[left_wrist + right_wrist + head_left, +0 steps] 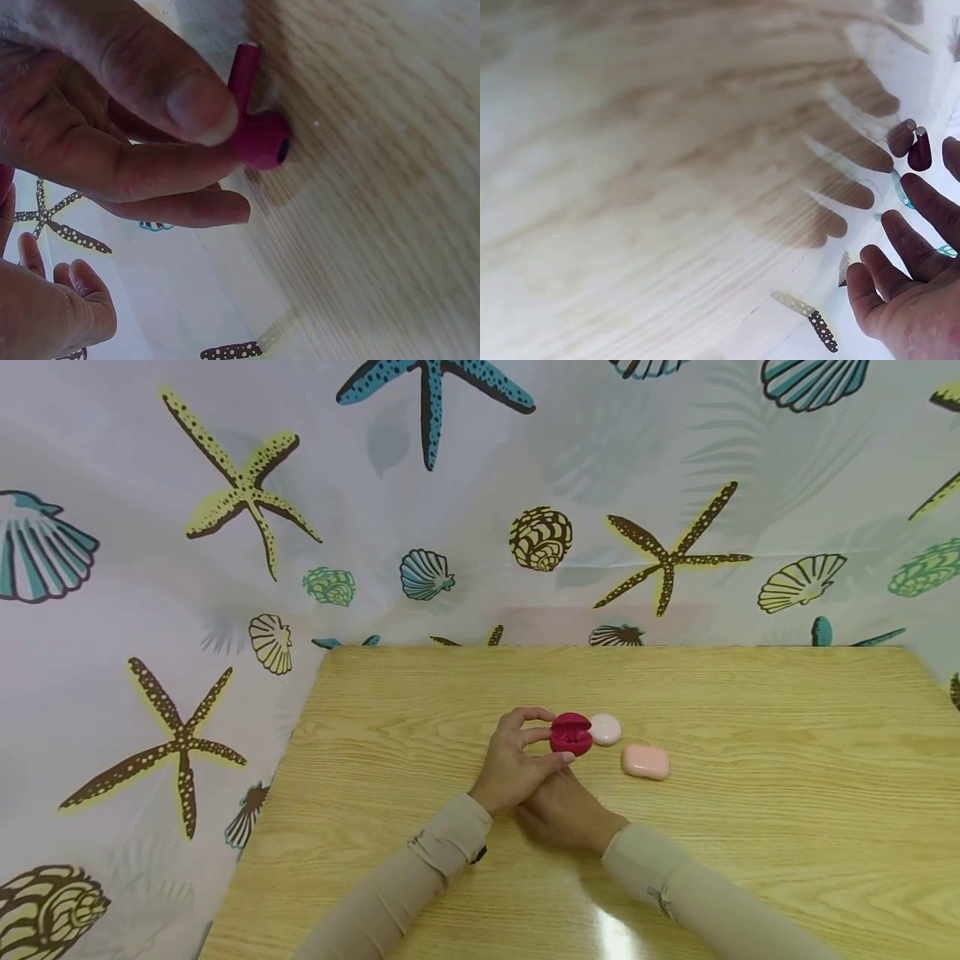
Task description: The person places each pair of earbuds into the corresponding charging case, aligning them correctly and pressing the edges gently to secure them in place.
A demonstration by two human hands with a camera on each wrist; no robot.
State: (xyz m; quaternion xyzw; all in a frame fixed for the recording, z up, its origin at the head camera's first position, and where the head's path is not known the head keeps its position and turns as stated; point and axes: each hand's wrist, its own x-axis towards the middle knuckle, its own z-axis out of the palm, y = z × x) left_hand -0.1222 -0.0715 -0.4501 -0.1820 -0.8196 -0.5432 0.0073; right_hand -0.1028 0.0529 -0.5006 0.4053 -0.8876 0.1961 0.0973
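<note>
My left hand (pixel 510 772) grips a crimson earbud case (pixel 572 747) between thumb and fingers from its left side. The case lid stands up, and its hollow inside faces the head camera. Lower, my right hand (pixel 562 810) lies across beneath the left one, its fingers hidden in the head view. In the left wrist view those fingers show close up, thumb and forefinger pinching a crimson earbud (pixel 259 142) with a silver stem end. The same earbud (pixel 921 155) appears near the right fingertips in the right wrist view, the other fingers loosely spread.
A round whitish case (pixel 606 729) sits just right of the crimson one. Farther right lies a pink rounded case (pixel 646 762), closed. The wooden table (pixel 787 760) is glossy, and a cloth (pixel 480 510) printed with starfish and shells hangs behind it.
</note>
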